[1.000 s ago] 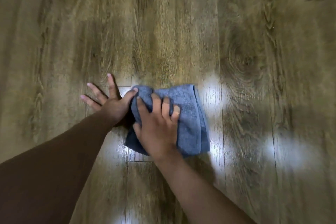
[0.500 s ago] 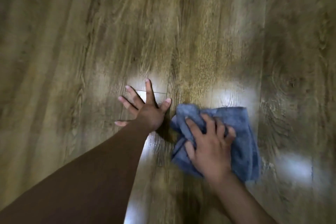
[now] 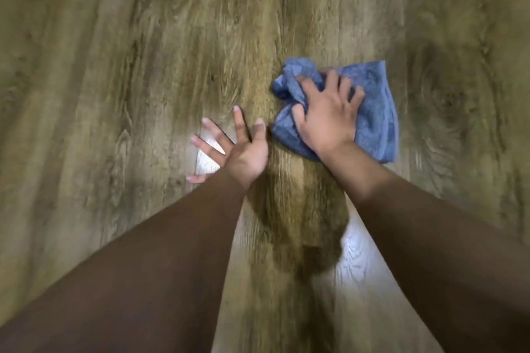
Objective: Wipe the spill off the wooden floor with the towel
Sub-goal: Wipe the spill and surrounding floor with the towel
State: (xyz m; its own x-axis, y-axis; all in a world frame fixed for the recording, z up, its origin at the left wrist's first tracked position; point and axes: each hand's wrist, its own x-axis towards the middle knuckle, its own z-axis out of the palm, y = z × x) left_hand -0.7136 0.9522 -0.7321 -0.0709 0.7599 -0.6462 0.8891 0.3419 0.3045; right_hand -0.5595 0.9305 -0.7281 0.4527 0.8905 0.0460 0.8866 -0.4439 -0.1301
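A bunched blue towel [image 3: 375, 112] lies on the wooden floor [image 3: 114, 66], right of centre. My right hand [image 3: 327, 114] presses down on top of it, fingers curled into the cloth. My left hand [image 3: 238, 146] rests flat on the floor just left of the towel, fingers spread, holding nothing. No liquid is clearly visible; glossy light patches show on the boards near my left hand and below my right forearm.
Brown wood-grain planks fill the whole view, running away from me. A dark shadow lies on the floor between my two forearms. No other objects appear.
My right hand has slid the towel away from my left hand, to the right and further from me. My left hand stays planted on the floor.
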